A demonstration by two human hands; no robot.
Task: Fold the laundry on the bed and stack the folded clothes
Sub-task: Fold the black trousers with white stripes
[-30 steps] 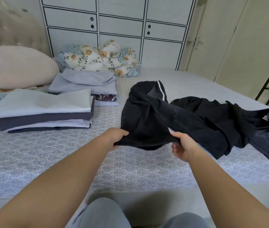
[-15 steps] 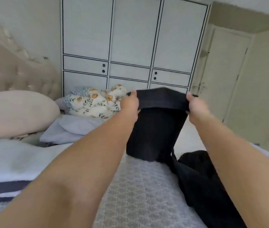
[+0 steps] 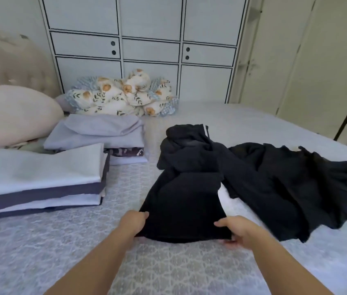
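From the head view, both hands work the near hem of a black garment (image 3: pixel 184 201) that lies on the bed (image 3: pixel 83 252), its far part still bunched, with a white stripe showing at the top. The left hand (image 3: pixel 133 222) pinches the garment's near left corner, thumb on top of the cloth; the right hand (image 3: pixel 235 229) holds the near right corner with its fingers curled under the edge, so each grip is clamped on the cloth. Holding the two corners apart like this probably keeps the edge taut and square to the person, the sensible start for flattening the piece before a fold. Just to its right, touching or overlapping it, lies a heap of dark clothes (image 3: pixel 291 188), unfolded, apparently waiting their turn. On the left, well apart from the working spot, sits a stack of folded white and grey linens (image 3: pixel 38 182), and behind it a second stack of folded lilac cloth (image 3: pixel 98 135); placing finished piles to one side leaves the middle of the bed for folding. A pillow (image 3: pixel 9 113) and a bundled floral quilt (image 3: pixel 123 94) lie by the wardrobe (image 3: pixel 151 47).
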